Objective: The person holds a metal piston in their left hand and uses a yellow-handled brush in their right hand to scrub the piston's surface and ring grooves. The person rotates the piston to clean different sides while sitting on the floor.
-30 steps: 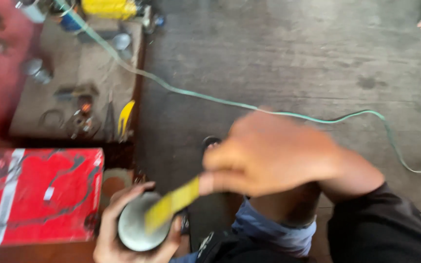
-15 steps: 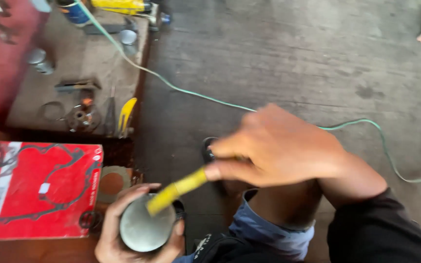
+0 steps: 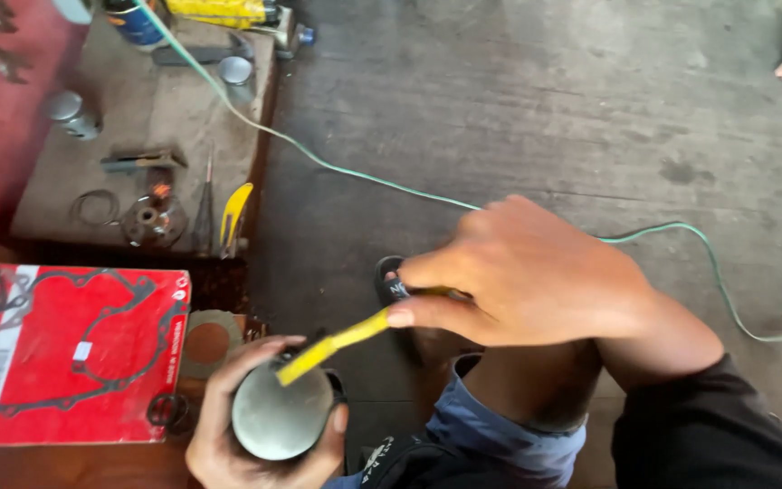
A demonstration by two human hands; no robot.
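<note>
Both hands are closed on something. Cupped from below, the left hand wraps its fingers around a round grey metal cylinder with a flat, dull top (it looks like a piston), held low in the view just off the near edge of the worktop. Closed in a loose fist, the right hand pinches a flat yellow tool between thumb and forefinger; the tool's far end rests on the upper rim of the cylinder.

On the red packet at the left lies a thin gasket outline, and a brown ring-shaped gasket lies just beside its right edge. Farther back on the worktop sit a yellow-handled tool, a small round metal part and a screwdriver. A green cable runs from the worktop's far edge across the concrete floor.

Compared with half a second ago, the right hand has drawn slightly back and the yellow tool lies flatter, its tip nearer the cylinder's rim; the left hand's grip is unchanged.
</note>
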